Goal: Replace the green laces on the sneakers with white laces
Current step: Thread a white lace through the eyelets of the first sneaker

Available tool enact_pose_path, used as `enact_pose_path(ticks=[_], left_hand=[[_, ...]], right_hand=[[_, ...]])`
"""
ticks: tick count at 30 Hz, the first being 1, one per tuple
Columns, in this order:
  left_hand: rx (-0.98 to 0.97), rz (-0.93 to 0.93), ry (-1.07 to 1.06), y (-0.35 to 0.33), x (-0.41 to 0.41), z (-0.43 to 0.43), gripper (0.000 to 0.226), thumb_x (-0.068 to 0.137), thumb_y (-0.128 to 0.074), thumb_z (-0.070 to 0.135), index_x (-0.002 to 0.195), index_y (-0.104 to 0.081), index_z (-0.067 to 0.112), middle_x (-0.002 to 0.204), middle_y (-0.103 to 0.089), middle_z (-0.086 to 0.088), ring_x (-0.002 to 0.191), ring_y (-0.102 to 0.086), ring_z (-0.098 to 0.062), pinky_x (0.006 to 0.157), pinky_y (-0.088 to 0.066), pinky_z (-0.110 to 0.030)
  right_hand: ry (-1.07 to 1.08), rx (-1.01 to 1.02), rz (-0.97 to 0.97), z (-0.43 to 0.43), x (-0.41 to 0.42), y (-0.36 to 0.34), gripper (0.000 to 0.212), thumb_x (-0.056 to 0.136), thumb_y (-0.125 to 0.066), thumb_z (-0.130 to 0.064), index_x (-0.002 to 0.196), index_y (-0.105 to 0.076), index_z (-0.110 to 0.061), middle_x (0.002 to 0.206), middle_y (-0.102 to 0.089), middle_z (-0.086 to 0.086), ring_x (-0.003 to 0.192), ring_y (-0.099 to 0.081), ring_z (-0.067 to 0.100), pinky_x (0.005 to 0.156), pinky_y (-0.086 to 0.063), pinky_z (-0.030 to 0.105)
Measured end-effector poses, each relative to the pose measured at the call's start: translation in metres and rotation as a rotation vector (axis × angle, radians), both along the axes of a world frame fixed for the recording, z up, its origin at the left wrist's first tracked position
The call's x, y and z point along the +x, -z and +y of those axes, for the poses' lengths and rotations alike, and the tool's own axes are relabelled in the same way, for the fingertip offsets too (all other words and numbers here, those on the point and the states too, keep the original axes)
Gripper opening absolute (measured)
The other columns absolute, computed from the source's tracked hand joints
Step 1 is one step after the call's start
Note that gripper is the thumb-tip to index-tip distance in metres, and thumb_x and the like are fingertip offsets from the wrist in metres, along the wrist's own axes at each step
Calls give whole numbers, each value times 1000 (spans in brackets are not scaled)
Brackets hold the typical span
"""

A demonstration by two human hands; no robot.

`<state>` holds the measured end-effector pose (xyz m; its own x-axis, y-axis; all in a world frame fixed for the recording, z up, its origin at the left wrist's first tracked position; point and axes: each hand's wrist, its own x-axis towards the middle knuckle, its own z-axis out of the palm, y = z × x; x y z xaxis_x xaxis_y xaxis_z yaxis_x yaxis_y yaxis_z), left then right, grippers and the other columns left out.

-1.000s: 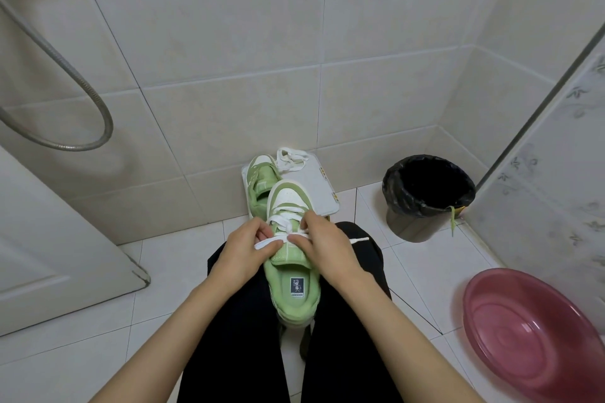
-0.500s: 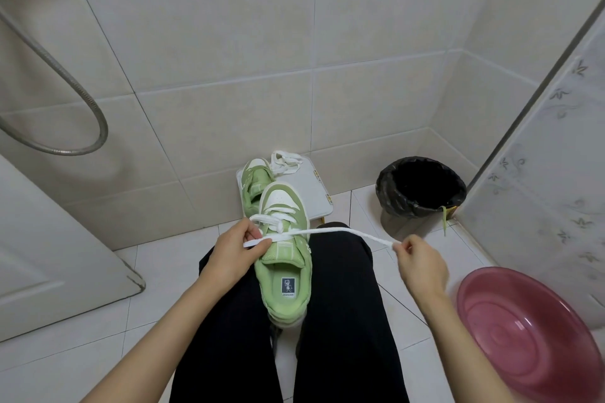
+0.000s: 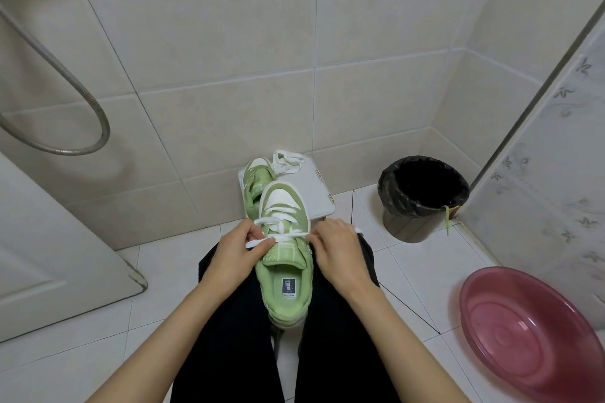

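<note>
A green and white sneaker (image 3: 285, 275) rests between my knees, toe pointing away, with a white lace (image 3: 278, 226) threaded through its lower eyelets. My left hand (image 3: 237, 255) pinches the left end of that lace beside the tongue. At the shoe's right side, my right hand (image 3: 339, 250) has its fingers curled on the lace by the eyelets. The second green sneaker (image 3: 257, 181) stands on a small white stool (image 3: 314, 190), next to a loose white lace (image 3: 289, 162).
A black-lined bin (image 3: 422, 196) with a green lace hanging over its rim stands to the right of the stool. A pink basin (image 3: 530, 334) lies on the floor at lower right. A shower hose (image 3: 82, 101) hangs at left, a door below it.
My right hand had pulled the lace far out to the right; it has come back to the shoe's right eyelets. The left hand has kept its pinch on the lace end.
</note>
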<state>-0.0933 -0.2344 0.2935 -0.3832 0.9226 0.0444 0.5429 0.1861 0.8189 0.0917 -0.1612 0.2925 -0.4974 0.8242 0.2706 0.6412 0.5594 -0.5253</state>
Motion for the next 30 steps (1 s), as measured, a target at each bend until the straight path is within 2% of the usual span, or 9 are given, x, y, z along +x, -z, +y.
enact_pose_path(ticks=[4, 7, 11, 13, 15, 18, 22, 25, 30], left_hand=[[-22, 0, 0, -3, 3, -2, 23, 84, -70, 29, 76, -55, 15, 71, -55, 7, 63, -49, 8, 57, -37, -6], [-42, 2, 15, -8, 5, -4, 24, 83, -71, 30, 74, -54, 16, 75, -58, 4, 68, -51, 2, 58, -37, -9], [-112, 27, 88, -11, -3, -14, 25, 87, -64, 39, 68, -54, 27, 75, -64, 4, 74, -57, -16, 67, -42, -30], [-85, 105, 58, -15, -9, -11, 32, 93, -53, 41, 62, -51, 35, 62, -58, 13, 66, -53, -15, 62, -39, -31], [-34, 102, 38, -18, -15, -2, 23, 95, -53, 28, 75, -55, 39, 68, -60, 18, 71, -56, -11, 64, -41, -24], [-44, 105, 192, -19, -18, 14, 15, 92, -60, 12, 100, -64, 23, 93, -59, 17, 87, -56, -1, 72, -39, -6], [-88, 259, 340, -21, -20, 25, 8, 91, -61, 12, 88, -65, 18, 92, -58, 7, 86, -57, -12, 76, -42, -17], [-148, 359, 449, -29, -26, 31, 4, 92, -59, 14, 94, -63, 14, 93, -59, 4, 87, -55, -13, 76, -41, -19], [-330, 330, 606, -47, -31, 42, 12, 93, -56, 13, 103, -61, 9, 95, -60, -3, 84, -53, -14, 80, -43, -25]], right_hand=[[448, -129, 191, 4, 37, 6, 14, 89, -53, -1, 82, -64, -1, 85, -67, 12, 85, -57, 33, 83, -43, 44], [596, -194, 247, 2, 34, 8, 14, 91, -50, -1, 86, -63, -1, 89, -66, 11, 89, -55, 30, 87, -41, 43], [502, -170, 201, 3, 35, 8, 14, 89, -51, -3, 90, -66, -4, 97, -60, 9, 97, -45, 25, 88, -37, 34], [447, -83, 201, -2, 35, 5, 23, 87, -49, -2, 101, -68, -4, 108, -59, 9, 102, -43, 24, 94, -35, 32], [310, -24, 207, -10, 27, -1, 35, 83, -44, -5, 110, -67, -5, 113, -62, 7, 105, -47, 26, 96, -33, 30], [1, -68, 110, -9, 3, -7, 36, 86, -45, -10, 115, -67, -11, 112, -66, 2, 107, -51, 24, 96, -30, 25], [-120, -91, -9, -3, -22, -2, 27, 95, -52, -21, 119, -64, -16, 112, -56, 3, 107, -45, 23, 96, -29, 27], [-99, -62, 8, -4, -24, 3, 24, 95, -54, -22, 114, -66, -14, 109, -53, 4, 100, -49, 25, 90, -33, 31], [-135, -64, 49, -9, -22, 9, 21, 94, -55, -18, 111, -66, -13, 109, -52, 5, 85, -50, 30, 81, -41, 37]])
